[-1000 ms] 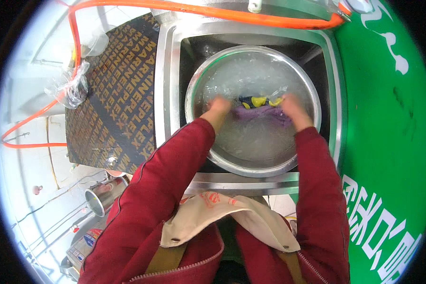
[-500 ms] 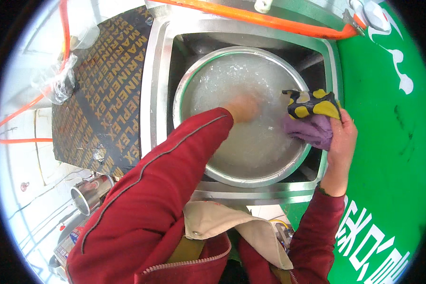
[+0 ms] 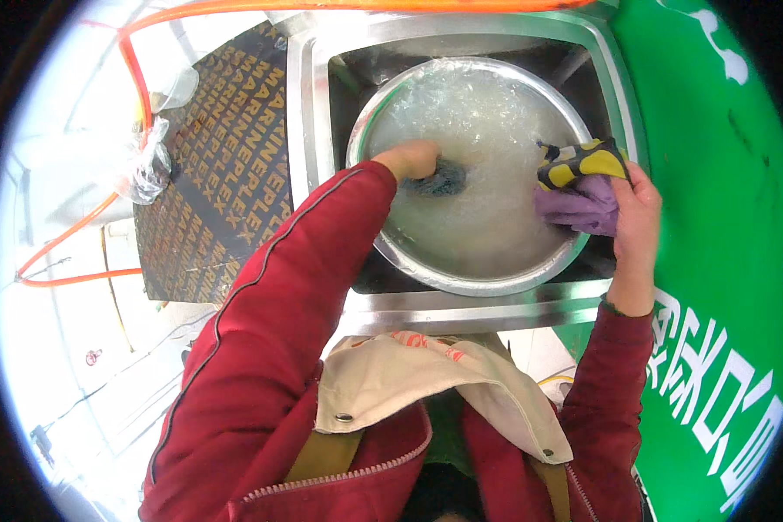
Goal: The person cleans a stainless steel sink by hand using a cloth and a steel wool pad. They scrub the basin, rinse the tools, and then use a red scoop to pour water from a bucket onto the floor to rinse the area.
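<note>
My left hand (image 3: 413, 159) is down in the sudsy water of the round metal basin (image 3: 461, 261), its grip closed on a dark scrubber (image 3: 439, 180) near the basin's middle. My right hand (image 3: 637, 213) rests at the basin's right rim, gripping a purple cloth (image 3: 574, 209) and a yellow-and-black cloth (image 3: 578, 163). The basin sits in a steel sink (image 3: 309, 122), with a green surface (image 3: 713, 174) to its right.

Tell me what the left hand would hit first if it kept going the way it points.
The left hand points into the foamy water, toward a dark item at its fingertips. That comes first, then probably the metal basin floor; depth is unclear under the foam.
</note>
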A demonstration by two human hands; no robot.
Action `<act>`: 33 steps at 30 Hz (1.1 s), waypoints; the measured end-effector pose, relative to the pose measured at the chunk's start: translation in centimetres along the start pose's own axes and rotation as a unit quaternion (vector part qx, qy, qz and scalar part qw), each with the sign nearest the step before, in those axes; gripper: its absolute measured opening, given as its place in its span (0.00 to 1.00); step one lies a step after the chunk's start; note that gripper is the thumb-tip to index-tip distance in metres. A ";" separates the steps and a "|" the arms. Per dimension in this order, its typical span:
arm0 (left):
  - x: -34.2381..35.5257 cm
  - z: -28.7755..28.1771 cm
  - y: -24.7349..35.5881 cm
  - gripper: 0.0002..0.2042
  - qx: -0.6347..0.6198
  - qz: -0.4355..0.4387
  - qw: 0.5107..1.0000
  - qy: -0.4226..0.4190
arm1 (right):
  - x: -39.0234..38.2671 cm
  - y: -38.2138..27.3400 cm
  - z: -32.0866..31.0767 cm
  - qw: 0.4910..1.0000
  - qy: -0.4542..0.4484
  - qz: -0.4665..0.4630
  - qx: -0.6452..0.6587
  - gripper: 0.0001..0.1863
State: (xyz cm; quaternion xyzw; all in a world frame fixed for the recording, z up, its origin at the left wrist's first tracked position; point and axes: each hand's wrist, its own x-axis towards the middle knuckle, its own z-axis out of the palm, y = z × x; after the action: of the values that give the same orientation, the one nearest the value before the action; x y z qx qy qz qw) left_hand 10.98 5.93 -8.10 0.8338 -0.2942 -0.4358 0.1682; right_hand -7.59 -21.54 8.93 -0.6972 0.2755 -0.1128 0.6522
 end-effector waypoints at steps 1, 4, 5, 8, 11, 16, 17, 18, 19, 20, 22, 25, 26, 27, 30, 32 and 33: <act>-0.6 -0.2 0.8 0.15 -0.038 -0.014 0.998 0.052 | -0.2 -0.1 0.1 1.000 -0.001 -0.008 -0.012 0.15; -3.5 2.1 2.8 0.12 0.148 -0.037 0.978 0.144 | -0.9 -0.4 0.3 0.998 0.015 -0.018 0.051 0.13; -4.1 2.8 3.1 0.12 0.235 -0.054 0.965 0.106 | -1.0 -0.6 0.1 0.998 0.022 -0.026 0.061 0.13; -3.8 3.6 2.8 0.17 0.279 -0.075 0.956 0.039 | -1.6 -1.0 -0.1 0.993 0.040 -0.036 0.104 0.13; -2.9 5.1 2.6 0.18 0.243 -0.123 0.957 0.101 | -1.7 -1.3 -0.1 0.994 0.082 -0.061 0.024 0.13; -3.8 3.8 3.8 0.21 0.280 0.031 0.959 -0.040 | -1.0 -1.8 0.2 0.936 -0.023 -0.113 -0.331 0.14; -4.5 2.2 4.0 0.21 0.212 0.050 0.976 0.014 | -0.9 -2.2 0.2 0.943 -0.013 -0.105 -0.315 0.14; -5.3 0.4 4.4 0.21 0.146 0.063 0.984 0.077 | -0.8 -2.6 0.3 0.950 -0.005 -0.125 -0.287 0.14; -6.4 -0.9 4.8 0.21 0.089 0.090 0.987 0.099 | -0.9 -3.2 0.4 0.956 0.006 -0.131 -0.262 0.14; -8.1 -1.7 5.2 0.20 0.029 0.109 0.986 0.126 | -1.1 -3.9 0.7 0.964 0.022 -0.137 -0.226 0.15; -10.5 -3.6 6.9 0.18 -0.040 0.154 0.972 0.174 | -1.8 -5.8 1.2 0.988 -0.020 -0.130 -0.080 0.16; -13.6 -6.3 9.9 0.16 -0.077 0.190 0.949 0.238 | -2.8 -8.9 2.8 0.989 -0.069 -0.093 0.091 0.14; -14.1 -7.3 11.0 0.15 -0.097 0.177 0.946 0.254 | -2.8 -10.0 3.4 0.987 -0.096 -0.080 0.105 0.13; -14.6 -8.1 12.0 0.14 -0.124 0.158 0.942 0.268 | -2.8 -10.9 3.9 0.976 -0.146 -0.082 0.142 0.12; -15.5 -9.7 14.7 0.16 -0.120 0.135 0.929 0.322 | -2.0 -12.9 5.6 0.970 -0.208 -0.075 0.099 0.10; -16.3 -10.2 15.8 0.29 -0.114 0.131 0.929 0.328 | -0.8 -13.5 7.1 0.954 -0.257 -0.086 0.129 0.09; -16.8 -10.2 16.1 0.30 -0.116 0.129 0.928 0.330 | -0.2 -13.6 8.2 0.942 -0.273 -0.088 0.174 0.07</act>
State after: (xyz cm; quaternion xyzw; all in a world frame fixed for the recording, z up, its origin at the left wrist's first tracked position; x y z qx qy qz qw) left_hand 6.36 4.47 16.82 0.8601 -0.2747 -0.1415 0.4058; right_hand -0.31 -14.55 21.14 -0.5986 0.0002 -0.0208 0.8008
